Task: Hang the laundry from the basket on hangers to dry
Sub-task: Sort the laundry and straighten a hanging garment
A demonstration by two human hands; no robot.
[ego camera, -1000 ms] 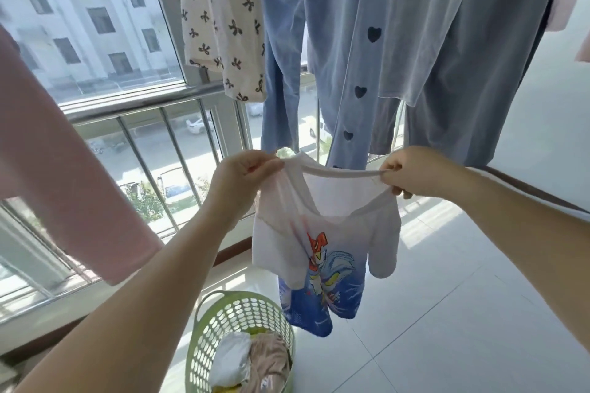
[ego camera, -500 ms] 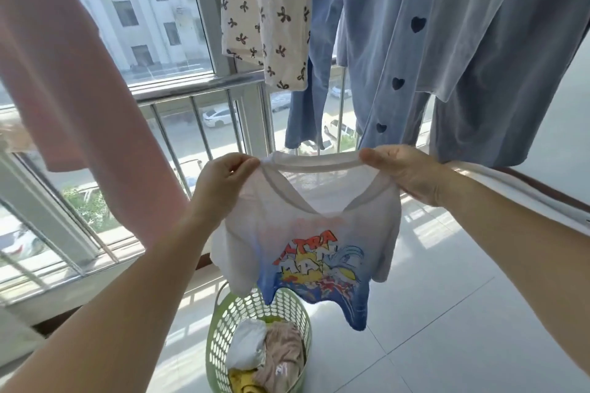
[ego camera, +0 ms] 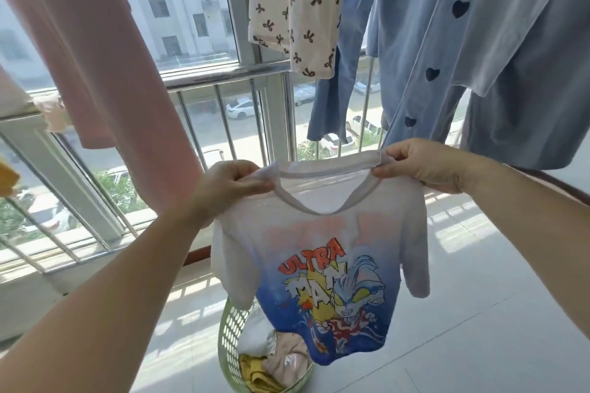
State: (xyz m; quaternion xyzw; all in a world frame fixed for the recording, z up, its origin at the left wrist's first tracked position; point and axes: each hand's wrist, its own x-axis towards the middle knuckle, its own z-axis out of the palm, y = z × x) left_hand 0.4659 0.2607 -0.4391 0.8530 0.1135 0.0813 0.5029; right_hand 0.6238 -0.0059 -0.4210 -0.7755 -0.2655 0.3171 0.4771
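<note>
A small white and blue T-shirt with a cartoon print hangs spread out in front of me, print facing me. My left hand pinches its left shoulder by the collar. My right hand pinches the right side of the collar. Below it on the floor stands a light green laundry basket holding white, beige and yellow clothes, partly hidden by the shirt's hem. No hanger is in view.
Drying clothes hang overhead: a pink garment at left, a white bow-print piece, and blue pieces with dark hearts at right. A window with metal railing runs along the left. White floor tiles lie to the right.
The T-shirt has turned and opened flat, so its print now faces me. Both hands have kept their hold on the collar while my view shifted left and down.
</note>
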